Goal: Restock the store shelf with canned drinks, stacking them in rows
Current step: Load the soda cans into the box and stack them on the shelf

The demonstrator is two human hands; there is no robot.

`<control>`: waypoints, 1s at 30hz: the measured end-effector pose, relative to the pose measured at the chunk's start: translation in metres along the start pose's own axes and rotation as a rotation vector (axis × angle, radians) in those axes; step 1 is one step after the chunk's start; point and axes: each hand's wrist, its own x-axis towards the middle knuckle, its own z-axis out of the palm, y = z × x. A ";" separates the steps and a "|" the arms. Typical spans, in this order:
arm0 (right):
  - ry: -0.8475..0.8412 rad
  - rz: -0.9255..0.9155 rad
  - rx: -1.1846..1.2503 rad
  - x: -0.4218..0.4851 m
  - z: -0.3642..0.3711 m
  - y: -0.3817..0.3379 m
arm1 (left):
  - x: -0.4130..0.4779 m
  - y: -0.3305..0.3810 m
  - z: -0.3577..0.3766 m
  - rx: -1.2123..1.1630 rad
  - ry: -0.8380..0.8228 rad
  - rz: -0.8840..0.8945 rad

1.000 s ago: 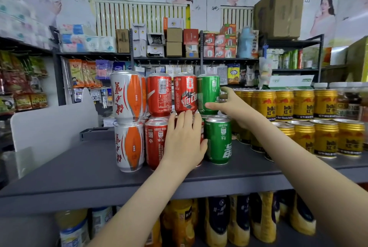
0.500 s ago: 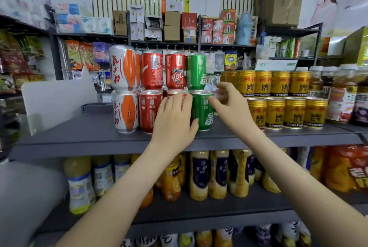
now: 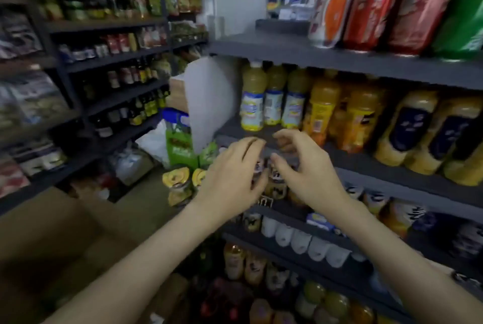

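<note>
The stacked cans stand on the grey top shelf at the upper right: an orange-and-white can, red cans and a green can. My left hand and my right hand hang in the air well below that shelf, in front of the bottle shelves. Both have loosely curled fingers and hold nothing. The picture is blurred by motion.
Yellow and orange juice bottles fill the shelf under the cans, with more bottles lower down. An open cardboard box sits at the lower left. Dark shelving with goods lines the left side; bags and cartons lie on the floor.
Both hands have come off the cans and dropped down below the top shelf. The view has swung down and to the left, so the cans now sit at the upper right.
</note>
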 end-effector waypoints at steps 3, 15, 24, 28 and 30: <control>-0.174 -0.008 0.034 0.007 0.076 -0.020 | -0.060 -0.059 -0.007 0.043 -0.090 -0.110; -0.686 0.225 0.111 0.007 0.453 -0.065 | -0.326 -0.390 -0.017 0.206 -0.578 -0.665; -1.106 0.301 0.085 -0.063 0.716 -0.075 | -0.526 -0.501 -0.031 0.163 -0.817 -0.816; -1.269 -0.052 -0.020 -0.088 0.798 -0.075 | -0.582 -0.489 -0.029 0.082 -0.862 -0.758; -1.340 -0.157 -0.063 -0.101 0.830 -0.075 | -0.600 -0.487 -0.023 0.058 -0.878 -0.780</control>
